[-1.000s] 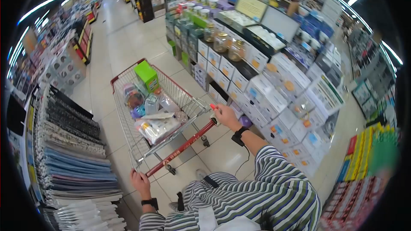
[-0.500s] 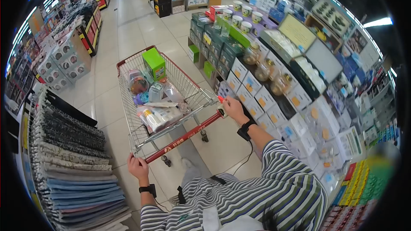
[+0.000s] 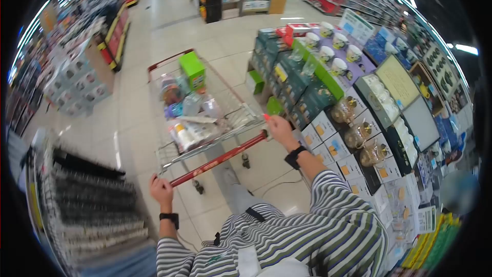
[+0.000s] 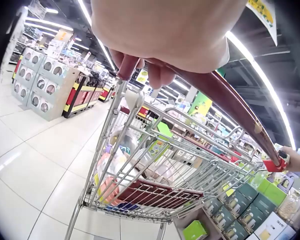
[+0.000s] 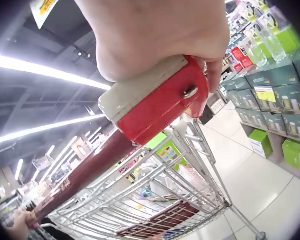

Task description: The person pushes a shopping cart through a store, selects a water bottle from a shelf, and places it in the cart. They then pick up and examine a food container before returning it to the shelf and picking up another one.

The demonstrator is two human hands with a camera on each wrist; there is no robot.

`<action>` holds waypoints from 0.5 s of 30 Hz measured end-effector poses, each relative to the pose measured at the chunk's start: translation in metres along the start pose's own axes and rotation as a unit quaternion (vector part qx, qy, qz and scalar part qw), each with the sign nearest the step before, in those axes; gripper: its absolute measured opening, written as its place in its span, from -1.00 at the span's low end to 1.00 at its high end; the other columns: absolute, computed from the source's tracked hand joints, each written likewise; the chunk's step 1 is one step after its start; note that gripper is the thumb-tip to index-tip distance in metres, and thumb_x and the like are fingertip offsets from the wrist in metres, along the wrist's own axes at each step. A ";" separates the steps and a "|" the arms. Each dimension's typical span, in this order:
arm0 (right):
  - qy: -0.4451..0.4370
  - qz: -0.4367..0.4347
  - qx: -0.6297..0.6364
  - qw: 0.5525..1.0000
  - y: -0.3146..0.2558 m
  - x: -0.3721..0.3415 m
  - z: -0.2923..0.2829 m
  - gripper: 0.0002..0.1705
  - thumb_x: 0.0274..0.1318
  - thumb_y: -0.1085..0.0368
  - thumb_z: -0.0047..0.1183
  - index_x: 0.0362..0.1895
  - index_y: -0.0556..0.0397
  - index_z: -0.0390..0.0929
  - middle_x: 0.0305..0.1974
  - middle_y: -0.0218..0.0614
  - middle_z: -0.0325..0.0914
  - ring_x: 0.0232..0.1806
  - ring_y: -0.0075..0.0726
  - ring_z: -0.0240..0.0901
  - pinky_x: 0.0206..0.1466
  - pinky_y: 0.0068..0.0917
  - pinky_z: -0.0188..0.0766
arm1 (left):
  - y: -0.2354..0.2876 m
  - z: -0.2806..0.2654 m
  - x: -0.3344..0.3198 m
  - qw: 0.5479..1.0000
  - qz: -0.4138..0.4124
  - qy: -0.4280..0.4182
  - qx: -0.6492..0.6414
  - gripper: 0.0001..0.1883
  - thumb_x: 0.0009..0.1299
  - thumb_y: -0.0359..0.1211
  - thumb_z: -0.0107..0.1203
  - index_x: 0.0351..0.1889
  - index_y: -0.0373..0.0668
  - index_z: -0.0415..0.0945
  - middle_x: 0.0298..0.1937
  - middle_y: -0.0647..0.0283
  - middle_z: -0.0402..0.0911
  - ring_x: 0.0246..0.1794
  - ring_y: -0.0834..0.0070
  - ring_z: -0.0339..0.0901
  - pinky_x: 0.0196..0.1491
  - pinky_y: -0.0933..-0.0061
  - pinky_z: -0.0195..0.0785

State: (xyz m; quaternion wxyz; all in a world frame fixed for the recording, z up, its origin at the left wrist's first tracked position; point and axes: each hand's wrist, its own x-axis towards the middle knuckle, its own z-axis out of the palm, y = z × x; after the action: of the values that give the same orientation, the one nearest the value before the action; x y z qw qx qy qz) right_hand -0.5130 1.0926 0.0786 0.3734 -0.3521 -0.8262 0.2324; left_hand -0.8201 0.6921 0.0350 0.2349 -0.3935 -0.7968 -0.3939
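Note:
A metal shopping cart with a dark red handle bar stands in front of the person. The left hand grips the bar's left end; in the left wrist view its fingers curl round the bar. At the right end, the right hand holds the red and pale end piece, fingers wrapped over it. Inside the basket lie a bright green box, a clear bag with white and yellow items and several plastic-wrapped things.
Stacked boxes with glass jars and patterned cups line the right side. On the left hang folded textiles, close to the left hand. Tiled floor runs ahead between displays, with a dark display stand farther off.
The view has turned, and the right-hand display has come nearer with its jars and cups shifting right and down. Both hands have stayed on the bar.

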 end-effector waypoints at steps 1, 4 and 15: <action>0.025 -0.034 0.000 0.999 0.001 0.021 0.015 -0.79 0.21 0.19 -0.07 -0.31 0.06 0.49 -0.35 0.00 0.51 -0.27 0.19 0.46 -0.27 -0.13 0.38 | -0.009 0.011 0.022 1.000 0.015 0.006 -0.016 -0.83 0.11 -0.58 -0.03 -0.72 -0.28 0.39 -0.66 0.10 0.37 -0.33 0.02 0.53 0.04 0.15 0.43; 0.011 0.001 0.017 1.000 0.016 0.063 0.057 -0.79 0.21 0.18 -0.06 -0.31 0.06 0.48 -0.30 -0.01 0.50 -0.24 0.17 0.45 -0.22 -0.15 0.37 | -0.038 0.058 0.065 1.000 -0.009 -0.025 0.001 -0.77 0.22 -0.56 -0.04 -0.71 -0.32 0.34 -0.64 0.05 0.31 -0.22 -0.05 0.52 0.04 0.10 0.40; -0.044 0.063 0.040 0.996 0.029 0.250 0.158 -0.80 0.19 0.17 -0.02 -0.25 0.02 0.46 -0.27 -0.14 0.54 -0.25 0.06 0.48 -0.22 -0.15 0.38 | -0.145 0.213 0.225 0.998 -0.005 -0.070 0.005 -0.78 0.28 -0.55 -0.11 -0.64 -0.37 0.33 -0.55 0.01 0.36 0.01 -0.07 0.49 0.03 0.02 0.33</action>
State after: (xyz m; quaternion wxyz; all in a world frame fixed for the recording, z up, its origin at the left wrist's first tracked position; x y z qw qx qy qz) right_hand -0.7426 1.2806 0.0766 0.3350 -0.3782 -0.8079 0.3036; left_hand -1.0824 0.9095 0.0016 0.1788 -0.4146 -0.8153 -0.3624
